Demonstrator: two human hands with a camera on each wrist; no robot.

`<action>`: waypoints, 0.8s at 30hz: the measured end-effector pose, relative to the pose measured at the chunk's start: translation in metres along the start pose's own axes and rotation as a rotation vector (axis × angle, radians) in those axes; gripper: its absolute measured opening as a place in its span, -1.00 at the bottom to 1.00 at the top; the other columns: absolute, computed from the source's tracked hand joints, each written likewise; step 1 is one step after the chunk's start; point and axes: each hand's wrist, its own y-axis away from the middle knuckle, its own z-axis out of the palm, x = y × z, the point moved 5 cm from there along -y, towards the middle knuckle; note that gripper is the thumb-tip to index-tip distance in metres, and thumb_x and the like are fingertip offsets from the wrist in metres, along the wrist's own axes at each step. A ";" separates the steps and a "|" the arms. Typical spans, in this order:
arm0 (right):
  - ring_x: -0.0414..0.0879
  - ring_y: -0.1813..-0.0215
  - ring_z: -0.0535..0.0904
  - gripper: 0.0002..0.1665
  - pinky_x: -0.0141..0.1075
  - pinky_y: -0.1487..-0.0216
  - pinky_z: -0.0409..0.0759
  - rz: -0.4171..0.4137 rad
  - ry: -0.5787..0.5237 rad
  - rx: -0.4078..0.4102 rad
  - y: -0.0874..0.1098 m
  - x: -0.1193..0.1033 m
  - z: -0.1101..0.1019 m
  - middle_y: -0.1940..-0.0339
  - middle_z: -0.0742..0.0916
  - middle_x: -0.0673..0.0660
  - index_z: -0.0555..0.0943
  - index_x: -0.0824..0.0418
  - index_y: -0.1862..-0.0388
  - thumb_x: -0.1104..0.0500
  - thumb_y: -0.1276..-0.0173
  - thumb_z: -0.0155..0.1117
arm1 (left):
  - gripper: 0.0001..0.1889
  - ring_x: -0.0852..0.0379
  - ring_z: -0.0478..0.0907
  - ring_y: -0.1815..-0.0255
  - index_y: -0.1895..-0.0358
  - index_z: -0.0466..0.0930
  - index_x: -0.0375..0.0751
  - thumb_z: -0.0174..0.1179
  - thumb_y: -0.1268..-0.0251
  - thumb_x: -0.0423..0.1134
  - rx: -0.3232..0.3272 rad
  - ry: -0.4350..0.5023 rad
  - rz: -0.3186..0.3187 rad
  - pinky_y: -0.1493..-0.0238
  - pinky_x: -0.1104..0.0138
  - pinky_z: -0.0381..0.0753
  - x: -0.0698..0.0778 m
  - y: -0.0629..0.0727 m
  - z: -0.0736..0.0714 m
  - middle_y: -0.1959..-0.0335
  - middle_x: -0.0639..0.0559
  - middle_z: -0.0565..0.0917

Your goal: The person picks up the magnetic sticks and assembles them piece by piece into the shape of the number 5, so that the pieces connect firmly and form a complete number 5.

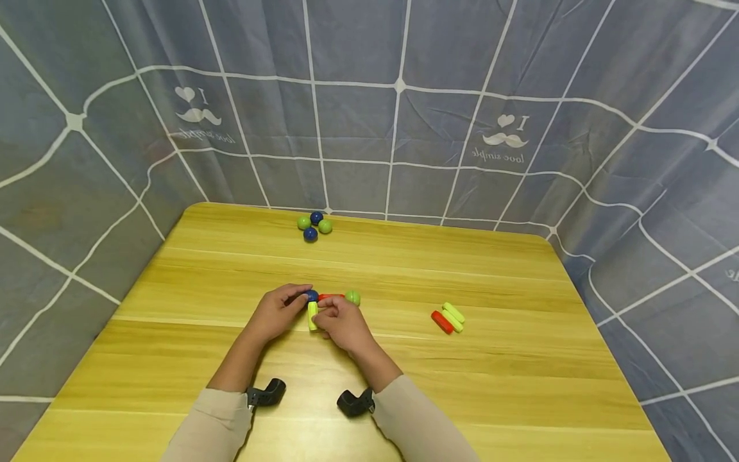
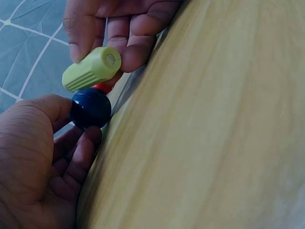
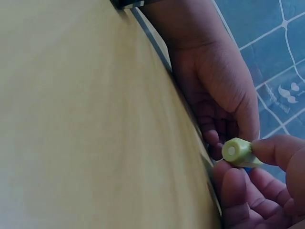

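My left hand (image 1: 278,314) pinches a dark blue ball (image 2: 90,109) between thumb and fingers. In my right hand (image 1: 348,326), thumb and fingers grip a yellow-green ribbed stick (image 2: 91,69) with a small round disc in its end. The stick's far end meets the blue ball, and its near end points toward me in the head view. A red stick (image 1: 330,296) runs right from the same ball to a light green ball (image 1: 353,297), partly behind my right fingers. In the right wrist view, the yellow-green stick (image 3: 238,151) hides most of the blue ball.
Two blue and two green balls (image 1: 310,235) sit clustered near the table's back edge. To the right lie a red stick (image 1: 442,322) and two yellow-green sticks (image 1: 453,313), side by side. A grey curtain (image 1: 358,122) with white lines surrounds the wooden table (image 1: 508,385).
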 end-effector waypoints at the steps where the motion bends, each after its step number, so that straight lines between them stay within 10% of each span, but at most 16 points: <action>1: -0.15 0.45 0.62 -0.68 -0.33 0.43 0.61 0.004 0.001 -0.010 -0.001 0.000 0.001 0.39 0.73 0.08 0.57 0.36 -0.03 0.32 -0.32 0.35 | -0.68 -0.17 0.53 -0.20 -0.20 0.63 -0.23 0.14 -0.49 -0.23 0.000 -0.003 -0.001 -0.20 -0.05 0.46 0.000 0.000 -0.001 -0.13 -0.16 0.65; 24: -0.03 0.46 0.68 -0.68 -0.33 0.44 0.62 0.043 -0.029 -0.056 -0.003 -0.008 0.005 0.44 0.72 0.19 0.54 0.42 0.00 0.36 -0.30 0.35 | -0.68 -0.13 0.57 -0.13 -0.20 0.63 -0.24 0.15 -0.49 -0.23 -0.013 0.003 0.006 -0.14 -0.03 0.51 0.003 0.000 0.000 -0.11 -0.16 0.65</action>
